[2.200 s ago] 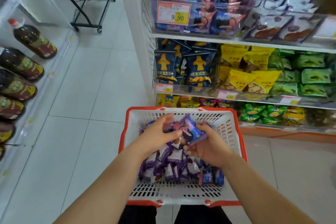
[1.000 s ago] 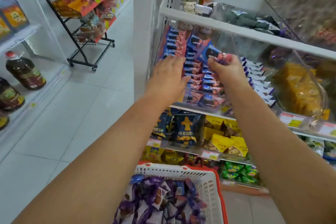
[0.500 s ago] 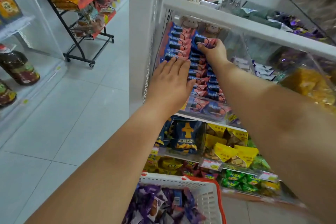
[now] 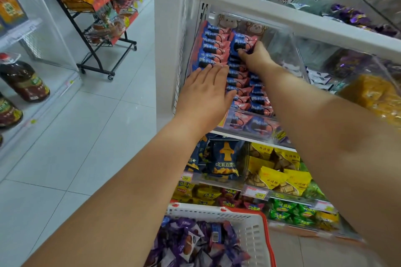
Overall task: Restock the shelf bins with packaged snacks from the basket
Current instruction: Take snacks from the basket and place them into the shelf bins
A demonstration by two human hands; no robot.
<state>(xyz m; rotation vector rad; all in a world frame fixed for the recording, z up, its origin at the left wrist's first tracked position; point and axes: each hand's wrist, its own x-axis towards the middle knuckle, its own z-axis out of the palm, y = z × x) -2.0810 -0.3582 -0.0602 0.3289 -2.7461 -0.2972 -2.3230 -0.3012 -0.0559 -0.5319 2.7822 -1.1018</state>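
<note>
Your right hand (image 4: 255, 58) pinches a blue-and-pink snack packet (image 4: 242, 43) at the far end of the clear shelf bin (image 4: 288, 50). Your left hand (image 4: 208, 91), fingers spread flat, presses the left-hand rows. The glossy film pillow packs are probably light, crushable and slippery; grip them by a crimped edge. Purple packets fill the basket (image 4: 258, 230) near you.

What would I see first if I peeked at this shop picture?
Two bare arms reach up to a clear shelf bin packed with rows of blue-and-pink snack packets. The left hand lies flat on them; the right hand pinches one. Below sits a white-and-red plastic basket of purple packets.
</note>
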